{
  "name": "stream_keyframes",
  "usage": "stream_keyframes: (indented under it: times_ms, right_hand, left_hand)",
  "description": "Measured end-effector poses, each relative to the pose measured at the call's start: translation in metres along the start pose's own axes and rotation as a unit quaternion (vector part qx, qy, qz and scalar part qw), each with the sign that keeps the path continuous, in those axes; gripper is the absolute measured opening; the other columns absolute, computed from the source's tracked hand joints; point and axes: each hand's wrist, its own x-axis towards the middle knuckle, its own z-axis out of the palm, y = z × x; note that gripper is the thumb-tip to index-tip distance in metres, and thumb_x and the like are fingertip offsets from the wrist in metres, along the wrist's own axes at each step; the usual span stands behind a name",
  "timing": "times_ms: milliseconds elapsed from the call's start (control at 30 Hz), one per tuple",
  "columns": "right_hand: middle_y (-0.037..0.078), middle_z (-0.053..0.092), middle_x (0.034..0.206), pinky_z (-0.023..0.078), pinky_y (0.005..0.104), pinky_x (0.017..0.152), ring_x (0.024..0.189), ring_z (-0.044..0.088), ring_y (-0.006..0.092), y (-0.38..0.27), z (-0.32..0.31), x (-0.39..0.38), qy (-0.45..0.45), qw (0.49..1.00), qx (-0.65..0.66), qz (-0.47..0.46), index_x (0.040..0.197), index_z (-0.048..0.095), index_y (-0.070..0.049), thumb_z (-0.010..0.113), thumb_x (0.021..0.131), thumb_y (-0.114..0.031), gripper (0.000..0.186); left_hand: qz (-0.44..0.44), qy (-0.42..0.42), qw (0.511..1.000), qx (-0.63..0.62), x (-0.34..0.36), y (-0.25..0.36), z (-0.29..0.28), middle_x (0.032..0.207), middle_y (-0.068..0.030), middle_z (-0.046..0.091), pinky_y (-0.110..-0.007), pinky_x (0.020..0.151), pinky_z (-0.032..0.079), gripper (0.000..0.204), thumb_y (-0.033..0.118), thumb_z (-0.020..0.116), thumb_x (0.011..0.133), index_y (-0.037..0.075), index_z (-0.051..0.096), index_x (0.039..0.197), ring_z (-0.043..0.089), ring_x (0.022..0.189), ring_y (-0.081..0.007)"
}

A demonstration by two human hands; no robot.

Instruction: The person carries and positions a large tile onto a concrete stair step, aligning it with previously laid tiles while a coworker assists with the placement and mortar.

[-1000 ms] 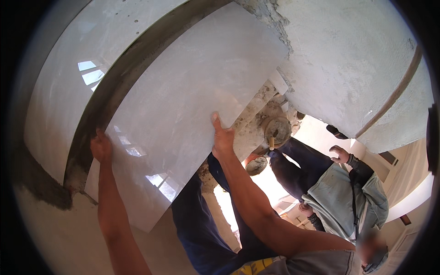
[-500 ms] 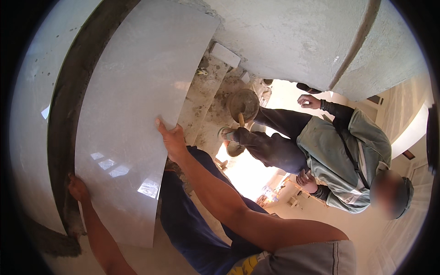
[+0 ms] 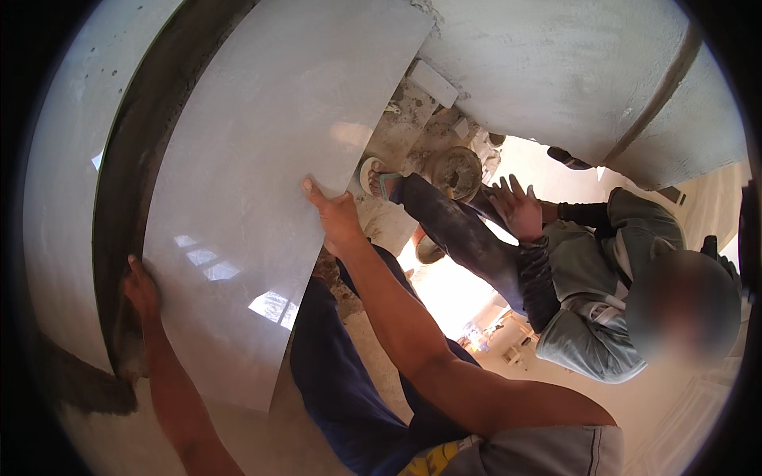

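A large, glossy light-grey tile [image 3: 238, 198] lies tilted in front of me, with window reflections on its face. My right hand [image 3: 340, 216] grips its right edge, thumb on the face and fingers hidden behind the edge. At the lower left edge, my left hand [image 3: 141, 289] holds the tile's side, its fingers in the dark gap. That gap shows wet-looking grey mortar [image 3: 131, 174] between this tile and another pale tile [image 3: 59, 190] on the far left.
A co-worker [image 3: 583, 262] in a grey-green jacket stands at the right, one sandalled foot [image 3: 375, 181] near the tile's edge. Behind that leg is a round bucket [image 3: 458, 173]. A small tile offcut [image 3: 433, 83] lies by the rough plastered wall [image 3: 548, 71].
The co-worker has stepped closer to the tile, leaned in and raised a hand with fingers spread. The tile and my hands appear shifted slightly rightward in view; both hands keep their hold.
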Motion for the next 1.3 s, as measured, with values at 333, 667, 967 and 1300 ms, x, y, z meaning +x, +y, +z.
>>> stream_keyframes:
  times_ms: [333, 667, 967, 1300]
  right_hand:
    - [0.018, 0.064, 0.115, 0.058, 0.0439, 0.085, 0.104, 0.065, 0.0258, -0.006, 0.012, -0.012, -0.020, 0.999, 0.023, -0.011, 0.127, 0.055, 0.010, 0.082, 0.088, -0.035, 0.066]
    - [0.019, 0.063, 0.118, 0.059, 0.0424, 0.089, 0.104, 0.066, 0.0280, -0.016, 0.010, -0.009, -0.012, 0.999, -0.003, -0.052, 0.128, 0.053, 0.011, 0.085, 0.084, -0.038, 0.073]
    - [0.025, 0.064, 0.120, 0.060, 0.0425, 0.088, 0.103, 0.069, 0.0309, -0.048, -0.001, -0.021, -0.012, 1.000, 0.009, 0.019, 0.124, 0.057, 0.015, 0.083, 0.086, -0.036, 0.068]
    - [0.028, 0.059, 0.129, 0.057, 0.0496, 0.094, 0.112, 0.066, 0.0359, -0.044, -0.028, 0.000, 0.002, 0.996, -0.084, -0.033, 0.134, 0.049, 0.016, 0.083, 0.086, -0.039, 0.080]
  left_hand:
    - [-0.001, 0.056, 0.998, -0.002, -0.007, 0.015, -0.006, 0.064, -0.0207, 0.055, -0.050, 0.068, 0.044, 0.083, 0.064, 0.044, 0.101, -0.015, 0.058, 0.078, 0.048, 0.063, -0.0283]
    - [-0.050, 0.115, 0.992, 0.030, -0.035, 0.066, -0.030, 0.074, -0.0251, 0.065, -0.051, 0.077, 0.048, 0.076, 0.062, 0.043, 0.100, -0.009, 0.068, 0.084, 0.063, 0.074, -0.0410]
    - [-0.079, 0.132, 0.985, 0.083, -0.063, 0.104, -0.056, 0.087, -0.0284, 0.070, -0.055, 0.081, 0.051, 0.069, 0.058, 0.045, 0.099, -0.005, 0.074, 0.091, 0.067, 0.088, -0.0492]
    - [-0.118, 0.106, 0.984, 0.077, -0.085, 0.115, -0.063, 0.087, -0.0279, 0.070, -0.054, 0.080, 0.052, 0.066, 0.057, 0.045, 0.099, 0.000, 0.076, 0.087, 0.068, 0.085, -0.0483]
